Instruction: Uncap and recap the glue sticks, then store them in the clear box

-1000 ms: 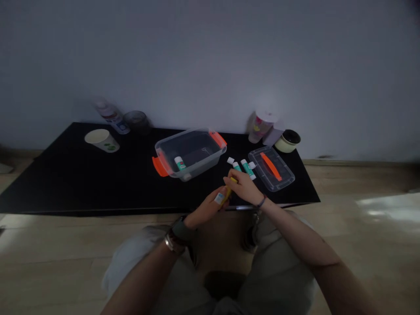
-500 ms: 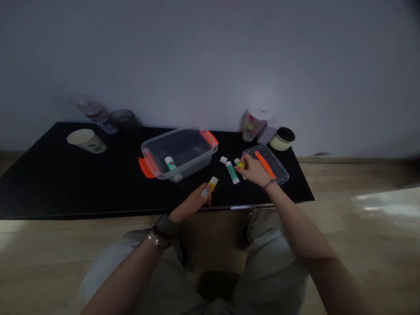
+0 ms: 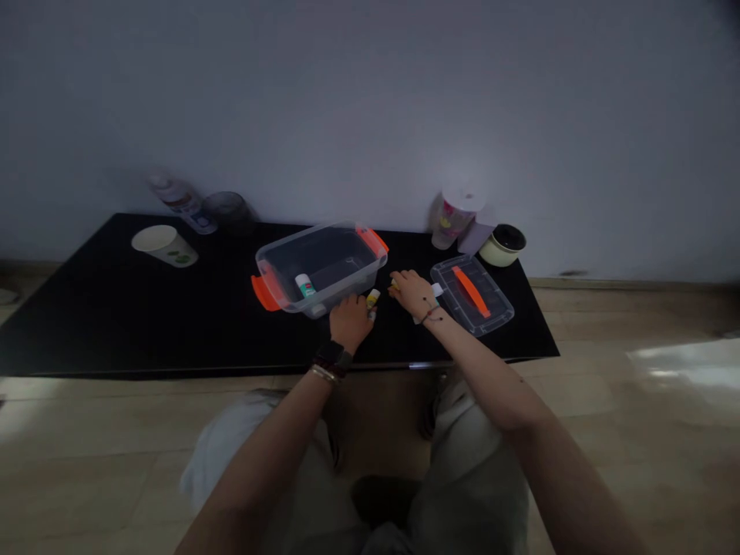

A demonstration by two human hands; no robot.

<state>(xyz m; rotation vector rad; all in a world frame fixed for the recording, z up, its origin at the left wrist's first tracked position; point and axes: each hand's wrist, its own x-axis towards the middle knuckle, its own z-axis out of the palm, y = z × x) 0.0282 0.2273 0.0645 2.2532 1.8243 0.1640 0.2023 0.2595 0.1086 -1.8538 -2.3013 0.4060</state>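
Note:
My left hand [image 3: 350, 322] is closed around a yellow glue stick [image 3: 373, 297], its pale end pointing up and away, close to the near right corner of a clear plastic box [image 3: 341, 291]. Facing it, my right hand [image 3: 413, 294] pinches a small yellow piece [image 3: 395, 284], which looks like the cap, mostly covered by the fingers. A green and white glue stick [image 3: 304, 286] leans inside the box, which has orange handles. Behind my right wrist, a white end [image 3: 437, 290] of another glue stick sticks out; the rest is mostly hidden.
Right of my hand lies the box's clear lid [image 3: 498, 312] with an orange handle. Behind it stand a patterned plastic cup [image 3: 449, 223] and a cream pot [image 3: 502, 248]. Far left are a paper cup [image 3: 167, 248], a bottle [image 3: 188, 206] and a dark bowl [image 3: 230, 212], near the wall.
My right hand has moved left with the yellow piece, away from the glue sticks by the lid. My left hand has moved forward with its glue stick, bringing both hands closer together.

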